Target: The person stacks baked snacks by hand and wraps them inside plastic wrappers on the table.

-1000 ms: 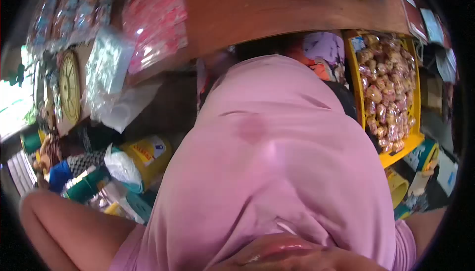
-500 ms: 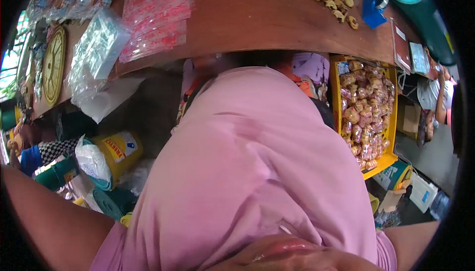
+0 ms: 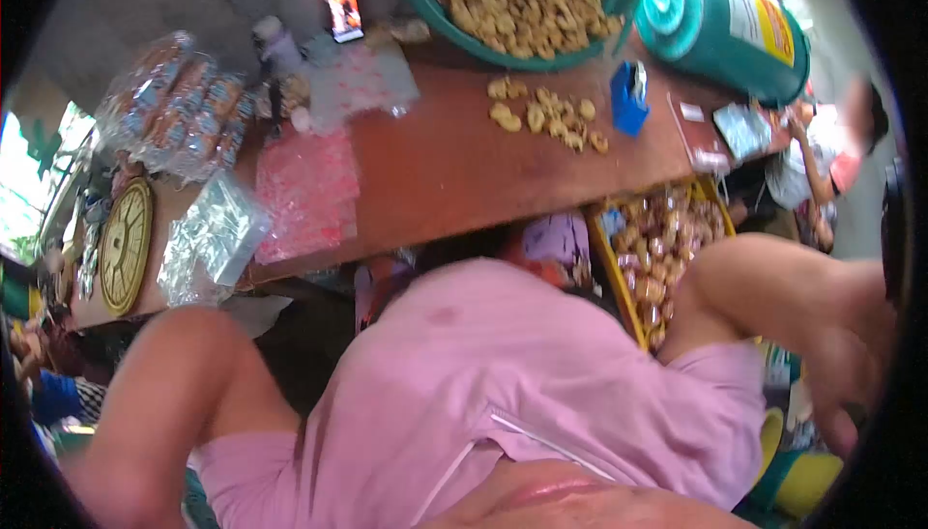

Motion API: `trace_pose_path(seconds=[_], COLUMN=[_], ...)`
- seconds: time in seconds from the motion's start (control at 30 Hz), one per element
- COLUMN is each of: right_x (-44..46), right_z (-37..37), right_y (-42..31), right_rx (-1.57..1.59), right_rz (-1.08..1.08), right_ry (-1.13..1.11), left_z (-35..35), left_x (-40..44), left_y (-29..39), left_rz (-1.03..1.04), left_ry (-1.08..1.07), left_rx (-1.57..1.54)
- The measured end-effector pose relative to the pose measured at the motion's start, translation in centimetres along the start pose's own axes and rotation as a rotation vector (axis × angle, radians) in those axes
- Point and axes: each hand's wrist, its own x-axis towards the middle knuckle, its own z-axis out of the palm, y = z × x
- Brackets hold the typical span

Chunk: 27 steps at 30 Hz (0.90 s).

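Note:
Both my arms are raised with bent elbows. My left hand is outside the picture; only the left arm shows at the lower left. My right hand (image 3: 847,374) hangs blurred at the right edge, its fingers smeared, and I cannot make out anything in it. Nearest to my right arm is a yellow crate (image 3: 619,299) of wrapped snacks (image 3: 667,239), partly hidden by the arm. On the brown table (image 3: 435,176) lie loose curved snack pieces (image 3: 556,114), a blue holder (image 3: 629,109) and red-printed plastic bags (image 3: 307,191).
A green basin (image 3: 454,41) full of curved snacks stands at the back, beside a green lidded drum (image 3: 715,22). A lit phone (image 3: 341,11), packed snack bundles (image 3: 179,109), clear bags (image 3: 215,234) and a round clock-like dial (image 3: 127,246) are leftward. Another person (image 3: 822,157) is at right.
My view has tilted up, bringing the basin and phone into sight. Both arms have come up beside my body, and my right arm now covers part of the crate.

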Motion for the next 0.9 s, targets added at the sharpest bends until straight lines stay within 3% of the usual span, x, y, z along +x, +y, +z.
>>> trace_pose_path(seconds=[0.1, 0.23, 0.3, 0.4, 0.5, 0.6, 0.9], right_x=[-3.8, -4.1, -2.3, 1.2, 1.3, 0.9, 0.9], right_z=[1.6, 4.9, 2.7, 2.5, 4.1, 4.6, 4.8], right_y=[-0.6, -1.3, -1.1, -1.7, -2.9, -2.9, -1.8], right_rx=[0.125, 0.427, 0.406, 0.459, 0.408, 0.288, 0.316], right_rz=[0.053, 0.083, 0.053, 0.221, 0.355, 0.247, 0.386], right_ry=[0.067, -0.025, -0.209, -0.432, -0.375, -0.393, -0.451], left_z=[1.7, 2.4, 2.1, 2.0, 1.7, 1.3, 1.6], left_x=[-0.8, -1.1, -0.9, -0.3, 0.2, 0.5, -0.8], left_y=[0.8, 0.1, -0.6, -1.5, -2.8, -3.9, -6.5], left_rz=[0.068, 0.056, 0.02, -0.019, -0.051, -0.09, -0.074], left_ry=[0.049, 0.05, -0.014, -0.148, -0.296, -0.428, -0.495], left_rx=[-0.174, -0.311, -0.399, -0.618, -0.887, -1.101, -1.396])
